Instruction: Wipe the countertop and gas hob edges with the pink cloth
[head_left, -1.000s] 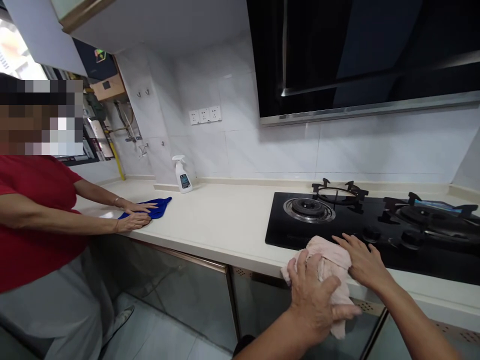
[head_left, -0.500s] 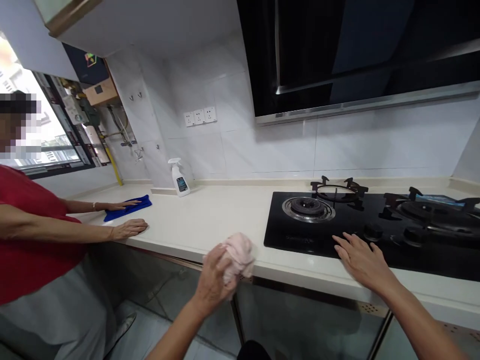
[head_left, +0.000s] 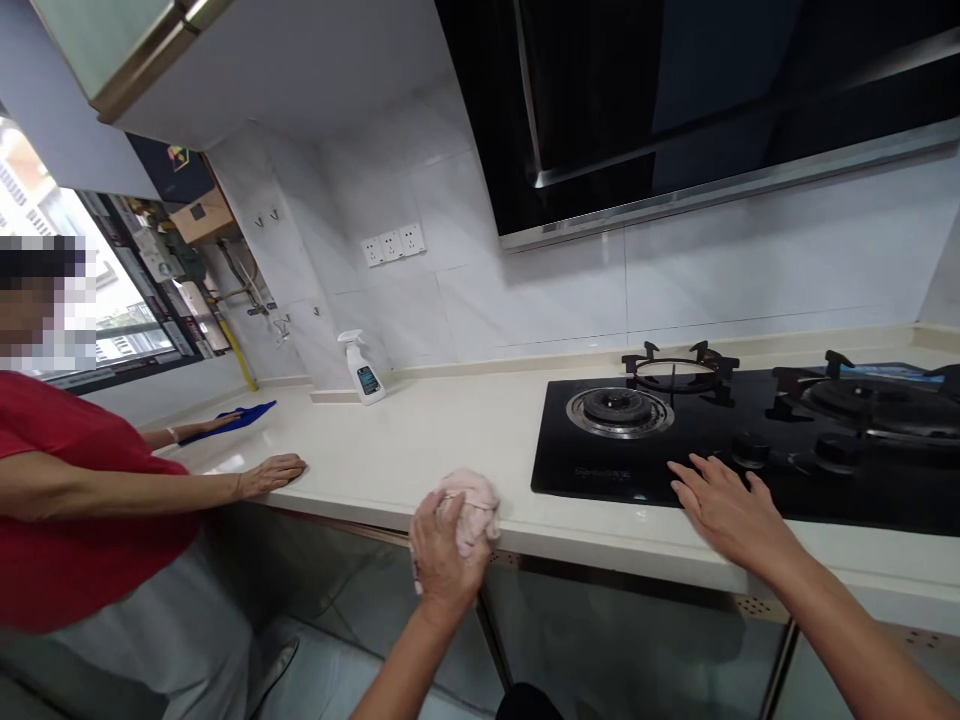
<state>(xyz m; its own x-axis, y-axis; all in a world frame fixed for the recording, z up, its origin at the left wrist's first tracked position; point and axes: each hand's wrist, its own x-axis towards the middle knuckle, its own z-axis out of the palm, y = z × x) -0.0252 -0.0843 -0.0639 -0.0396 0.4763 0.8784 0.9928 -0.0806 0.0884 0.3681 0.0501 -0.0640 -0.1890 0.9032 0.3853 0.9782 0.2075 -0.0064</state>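
Pink cloth [head_left: 471, 497] bunched in left hand [head_left: 442, 548] at counter edge [head_left: 360, 480]; right hand [head_left: 724, 508] flat, fingers spread, on hob [head_left: 750, 440] front.

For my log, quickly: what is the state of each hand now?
Left hand: closed on the pink cloth, at the counter edge.
Right hand: open, flat at the cooktop front edge, holding nothing.

6 o'clock: pink cloth [head_left: 469, 497], plain. 3 o'clock: hob [head_left: 600, 470], black. 9 o'clock: blue cloth [head_left: 240, 417]; shirt [head_left: 82, 520], red. Centre: countertop [head_left: 465, 430], cream; spray bottle [head_left: 361, 368], white with dark label. 12 o'clock: wall tiles [head_left: 525, 300], white, grey veining.
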